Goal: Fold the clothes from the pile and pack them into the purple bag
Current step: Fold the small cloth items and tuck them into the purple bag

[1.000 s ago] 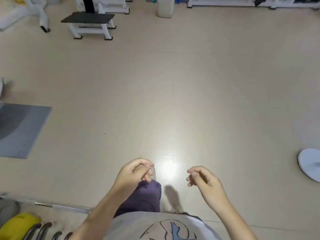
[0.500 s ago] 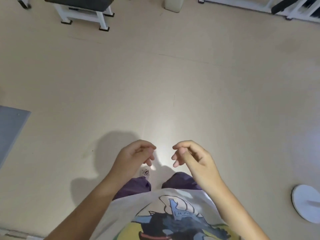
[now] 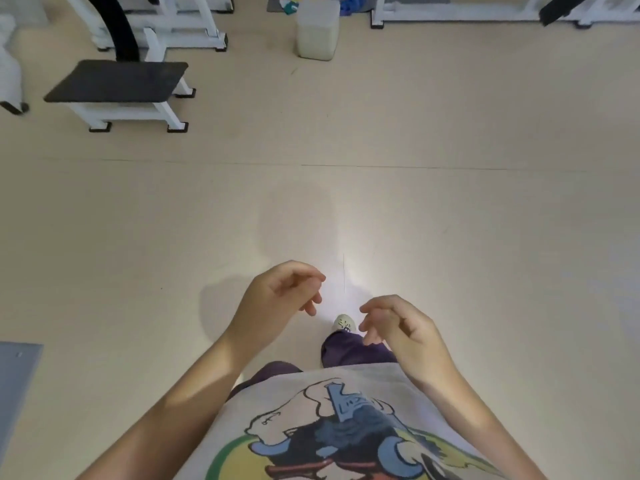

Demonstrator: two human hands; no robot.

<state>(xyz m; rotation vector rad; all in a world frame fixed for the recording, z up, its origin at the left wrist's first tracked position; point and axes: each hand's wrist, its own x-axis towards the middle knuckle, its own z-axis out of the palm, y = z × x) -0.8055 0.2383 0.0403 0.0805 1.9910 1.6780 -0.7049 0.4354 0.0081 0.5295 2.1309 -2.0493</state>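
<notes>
Beige floor (image 3: 415, 209) spreads ahead of both hands; far beyond the left hand (image 3: 277, 299) stands a white bench (image 3: 117, 88) with a dark top, and a pale bin (image 3: 318, 29) farther off. Both the left and the right hand (image 3: 398, 327) hang loosely curled, holding nothing. No clothes or bag are in view. Since half a second ago the view has tilted up, showing more of the room, and the right hand has dropped lower.

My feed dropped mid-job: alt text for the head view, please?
Both hands, left and right, hang loosely curled and empty over a bare beige floor. No clothes pile or purple bag is visible. A dark-topped bench stands far left.
</notes>
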